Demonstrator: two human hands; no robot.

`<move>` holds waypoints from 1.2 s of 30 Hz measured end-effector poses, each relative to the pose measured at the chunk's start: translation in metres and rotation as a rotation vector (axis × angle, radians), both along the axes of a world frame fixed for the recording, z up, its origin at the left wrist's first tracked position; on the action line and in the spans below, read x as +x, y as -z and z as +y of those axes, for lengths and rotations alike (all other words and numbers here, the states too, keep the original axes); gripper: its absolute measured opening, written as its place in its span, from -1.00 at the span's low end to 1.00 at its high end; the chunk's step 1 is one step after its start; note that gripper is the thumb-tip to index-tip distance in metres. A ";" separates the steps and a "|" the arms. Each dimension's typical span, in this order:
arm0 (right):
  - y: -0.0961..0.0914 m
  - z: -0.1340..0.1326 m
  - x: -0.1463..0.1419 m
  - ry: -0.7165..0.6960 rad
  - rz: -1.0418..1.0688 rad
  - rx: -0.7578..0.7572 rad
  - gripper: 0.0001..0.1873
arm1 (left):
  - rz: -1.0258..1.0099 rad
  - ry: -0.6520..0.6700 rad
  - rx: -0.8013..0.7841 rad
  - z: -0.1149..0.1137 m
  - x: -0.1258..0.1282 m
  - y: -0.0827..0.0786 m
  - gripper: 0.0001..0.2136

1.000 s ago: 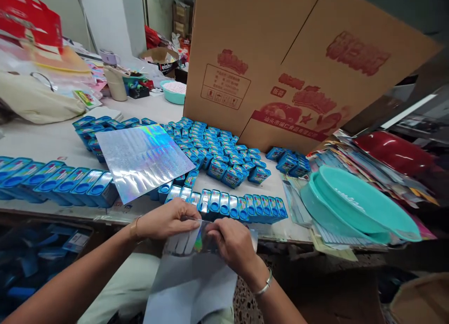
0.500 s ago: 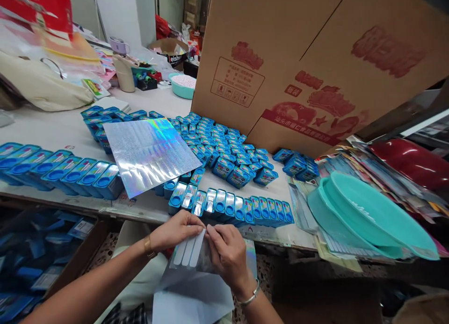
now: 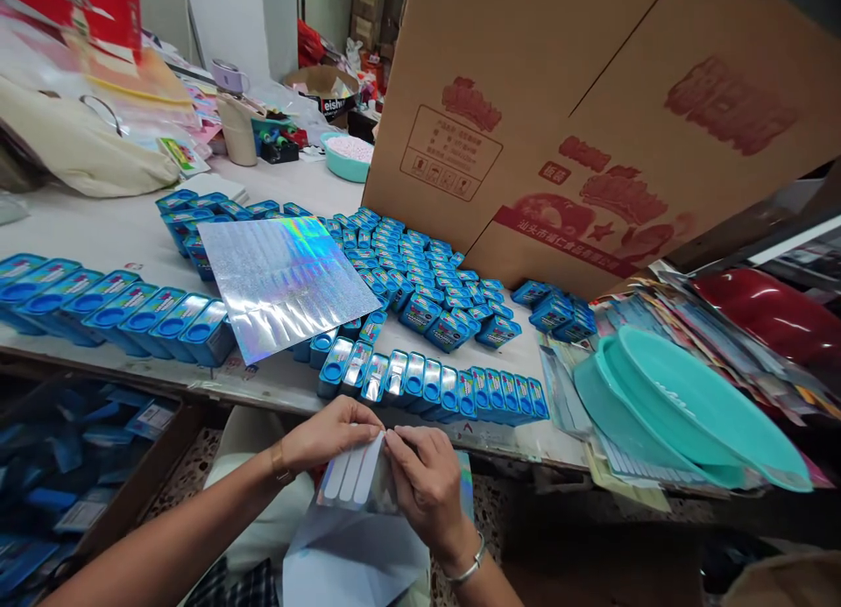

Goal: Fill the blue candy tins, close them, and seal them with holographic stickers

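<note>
Low in the view, my left hand (image 3: 338,432) pinches the top edge of a sticker sheet (image 3: 350,477) with long white rounded strips. My right hand (image 3: 430,484) is closed beside it, thumb and finger pinched at the sheet's upper corner. The fingertips of both hands nearly meet there. Whether the right one also grips a small strip is too fine to see. Below the sheet hangs white backing paper (image 3: 355,554) over my lap. Just beyond my hands stands a row of small blue boxes (image 3: 430,379), some with shiny strips across their tops.
A holographic sheet (image 3: 289,283) lies across more blue boxes on the table. Another row of boxes (image 3: 158,314) lines the left edge. Turquoise basins (image 3: 710,397) sit at right, before a large carton (image 3: 558,90). A crate of blue packs (image 3: 85,467) is below left.
The camera view has shifted slightly. Both hands stay pinched at the sheet's top edge, with barely any movement, and the white paper below has shifted a little.
</note>
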State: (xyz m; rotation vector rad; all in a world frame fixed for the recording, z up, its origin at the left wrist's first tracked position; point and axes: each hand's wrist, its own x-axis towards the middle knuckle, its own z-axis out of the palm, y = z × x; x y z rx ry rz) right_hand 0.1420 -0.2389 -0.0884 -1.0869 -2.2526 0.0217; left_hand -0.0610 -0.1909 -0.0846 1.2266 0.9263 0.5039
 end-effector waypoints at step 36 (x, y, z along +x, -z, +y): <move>-0.048 0.100 -0.110 -0.084 0.103 -0.585 -0.86 | -0.216 -0.583 -0.027 -0.030 -0.043 0.037 -0.57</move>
